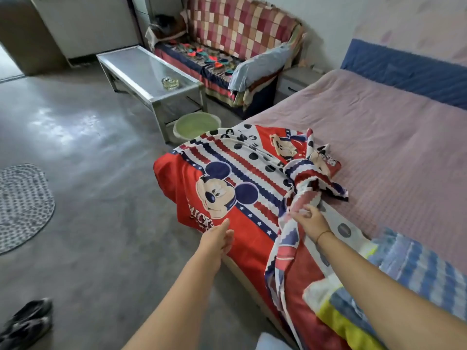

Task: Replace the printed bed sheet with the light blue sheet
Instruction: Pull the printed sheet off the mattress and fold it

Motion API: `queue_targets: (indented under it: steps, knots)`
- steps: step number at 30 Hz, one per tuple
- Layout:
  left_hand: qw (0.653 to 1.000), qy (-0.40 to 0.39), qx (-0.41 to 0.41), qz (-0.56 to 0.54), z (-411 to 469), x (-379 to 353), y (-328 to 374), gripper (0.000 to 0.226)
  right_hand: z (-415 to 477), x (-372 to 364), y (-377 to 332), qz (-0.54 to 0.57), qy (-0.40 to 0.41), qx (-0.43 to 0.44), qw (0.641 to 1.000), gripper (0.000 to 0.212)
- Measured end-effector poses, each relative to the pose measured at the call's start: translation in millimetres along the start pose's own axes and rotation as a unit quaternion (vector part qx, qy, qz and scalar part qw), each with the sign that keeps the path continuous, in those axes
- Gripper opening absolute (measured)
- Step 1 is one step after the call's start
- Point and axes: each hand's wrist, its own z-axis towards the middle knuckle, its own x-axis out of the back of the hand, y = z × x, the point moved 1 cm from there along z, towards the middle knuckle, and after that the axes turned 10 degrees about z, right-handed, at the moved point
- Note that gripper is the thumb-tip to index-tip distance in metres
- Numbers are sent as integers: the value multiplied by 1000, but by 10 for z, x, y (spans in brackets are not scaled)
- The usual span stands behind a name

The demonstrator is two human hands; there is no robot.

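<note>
Blue and yellow stripes marked the blanket [404, 274] nearest me, at the bed's near edge beside my right forearm. Dark shoes [25, 322] sat on the concrete floor to my left.

My right hand [307, 215] was clenched around a gathered fold of the printed Mickey Mouse sheet [227, 188]. The fabric bunched up just beyond my knuckles, and a twisted strip of it trailed down under my wrist. My left hand [218, 238] was held out with its fingers relaxed and gripping nothing, right at the red part of the sheet that hung over the corner of the bed. I could not tell whether it touched the cloth. The rest of the sheet lay heaped on that corner, between and ahead of my hands, and the pink quilted mattress pad [379, 147] was bare past it.

Farther off, a green basin [197, 125] stood by a glass-topped table [146, 69]. Well away from both hands, a light blue cloth [260, 65] lay over the arm of the checked sofa [240, 24].
</note>
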Motion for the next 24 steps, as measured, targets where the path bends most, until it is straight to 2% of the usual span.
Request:
queue_targets:
  steps: [7,12,17,24]
  knots:
    - [997,-56,-25,50,591,314,1008,29,601,-648,-499,28,16,-18,999,56]
    - [993,-73,-51,80,1118,463,1761,29,1170,-1105,-891,49,23,-20,998,65]
    - [987,-98,-77,97,1665,700,2309,43,1671,-1634,-1253,76,20,-39,996,68]
    - [982,-128,-70,120,2471,1165,3007,43,2319,-2374,-1650,115,75,-56,989,66]
